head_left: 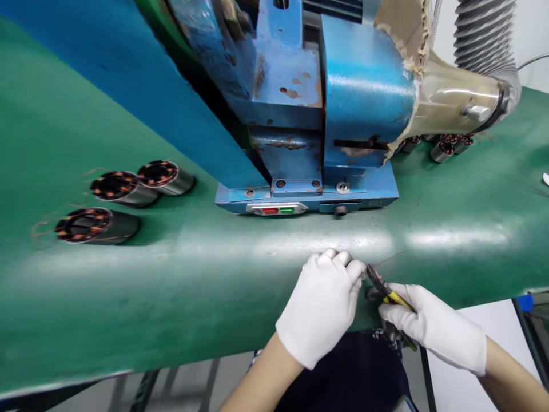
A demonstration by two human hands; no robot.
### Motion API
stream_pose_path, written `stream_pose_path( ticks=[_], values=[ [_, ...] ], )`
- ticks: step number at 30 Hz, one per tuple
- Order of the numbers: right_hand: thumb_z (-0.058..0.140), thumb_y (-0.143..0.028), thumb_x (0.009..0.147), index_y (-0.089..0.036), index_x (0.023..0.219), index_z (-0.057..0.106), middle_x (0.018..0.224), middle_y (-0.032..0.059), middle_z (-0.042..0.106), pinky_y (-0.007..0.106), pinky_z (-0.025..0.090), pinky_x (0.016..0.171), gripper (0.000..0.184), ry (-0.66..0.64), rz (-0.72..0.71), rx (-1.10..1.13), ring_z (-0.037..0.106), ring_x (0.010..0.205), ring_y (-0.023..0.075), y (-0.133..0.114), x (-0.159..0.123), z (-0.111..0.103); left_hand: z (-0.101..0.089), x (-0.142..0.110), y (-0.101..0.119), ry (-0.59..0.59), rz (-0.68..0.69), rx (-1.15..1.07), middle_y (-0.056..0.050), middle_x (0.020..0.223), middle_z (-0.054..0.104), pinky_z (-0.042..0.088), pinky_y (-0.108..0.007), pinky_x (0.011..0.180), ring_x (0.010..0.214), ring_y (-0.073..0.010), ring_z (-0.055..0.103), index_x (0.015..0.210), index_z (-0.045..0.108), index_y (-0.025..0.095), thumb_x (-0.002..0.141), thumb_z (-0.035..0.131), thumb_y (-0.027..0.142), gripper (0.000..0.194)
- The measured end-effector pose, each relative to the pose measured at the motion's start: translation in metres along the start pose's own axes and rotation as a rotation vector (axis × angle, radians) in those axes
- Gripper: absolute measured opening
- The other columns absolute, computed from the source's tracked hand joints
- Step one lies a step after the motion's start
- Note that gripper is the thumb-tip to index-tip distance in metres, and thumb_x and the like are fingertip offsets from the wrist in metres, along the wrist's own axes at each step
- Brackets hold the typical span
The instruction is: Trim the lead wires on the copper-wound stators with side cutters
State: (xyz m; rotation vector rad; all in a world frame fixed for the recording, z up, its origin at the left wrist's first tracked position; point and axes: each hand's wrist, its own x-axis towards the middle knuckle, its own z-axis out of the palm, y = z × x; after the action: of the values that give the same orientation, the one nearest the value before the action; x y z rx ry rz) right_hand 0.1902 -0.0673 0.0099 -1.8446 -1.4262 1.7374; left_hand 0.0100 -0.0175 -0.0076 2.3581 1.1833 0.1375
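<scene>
Both my hands wear white gloves and work at the near edge of the green table (214, 274). My left hand (322, 306) is closed in a fist around a small part that I cannot make out, hidden under the fingers. My right hand (433, 326) grips yellow-handled pliers (388, 292), whose dark jaws point left and meet the thing in my left hand. A thin wire strand sticks out above the jaws.
A blue machine (317, 114) with red and green buttons (277, 210) stands at the table's middle back, with a ribbed hose (484, 34) at its right. Three wound motor stators (124, 189) lie at the left. More stators (446, 147) sit behind the machine at the right.
</scene>
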Motion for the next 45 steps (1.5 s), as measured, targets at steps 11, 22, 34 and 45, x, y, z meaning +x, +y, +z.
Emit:
stream_pose_path(
  ticks=[11, 22, 34, 45],
  values=[
    [0.054, -0.043, 0.081, -0.017, 0.081, 0.059, 0.059, -0.0016, 0.056, 0.025, 0.043, 0.051, 0.027, 0.138, 0.086, 0.235, 0.051, 0.051, 0.0132, 0.006, 0.012, -0.005, -0.002, -0.001, 0.002, 0.024, -0.004, -0.019, -0.005, 0.086, 0.061, 0.045, -0.042, 0.07, 0.083, -0.0262, 0.056, 0.091, 0.06, 0.021, 0.091, 0.038, 0.021, 0.022],
    [0.038, -0.022, 0.089, -0.032, 0.136, 0.041, 0.122, 0.0067, 0.06, 0.035, 0.051, 0.084, 0.048, 0.63, -0.297, -0.653, 0.064, 0.099, 0.0223, 0.038, -0.014, -0.042, 0.018, -0.018, -0.024, 0.26, -0.176, -0.215, -0.016, 0.118, 0.058, 0.041, -0.054, 0.092, 0.113, -0.036, 0.051, 0.129, 0.039, 0.02, 0.063, 0.076, 0.041, 0.079],
    [0.055, -0.047, 0.084, -0.019, 0.112, 0.061, 0.107, 0.0172, 0.062, 0.05, 0.049, 0.076, 0.04, 0.955, -0.434, -1.031, 0.058, 0.092, 0.0354, 0.069, 0.041, -0.048, -0.008, -0.002, -0.032, 0.05, -0.039, -0.436, -0.008, 0.131, 0.055, 0.021, -0.058, 0.108, 0.132, -0.0373, 0.033, 0.103, 0.062, 0.026, 0.045, 0.085, 0.034, 0.063],
    [0.071, -0.016, 0.069, -0.031, 0.113, 0.063, 0.119, 0.0064, 0.061, 0.034, 0.049, 0.093, 0.046, 0.357, -0.79, -0.023, 0.057, 0.11, 0.0231, -0.021, 0.006, 0.008, 0.002, -0.019, 0.012, 0.134, -0.057, -1.487, -0.01, 0.115, 0.063, 0.051, -0.04, 0.09, 0.101, -0.0264, 0.063, 0.125, 0.046, 0.023, 0.069, 0.069, 0.045, 0.065]
  ],
)
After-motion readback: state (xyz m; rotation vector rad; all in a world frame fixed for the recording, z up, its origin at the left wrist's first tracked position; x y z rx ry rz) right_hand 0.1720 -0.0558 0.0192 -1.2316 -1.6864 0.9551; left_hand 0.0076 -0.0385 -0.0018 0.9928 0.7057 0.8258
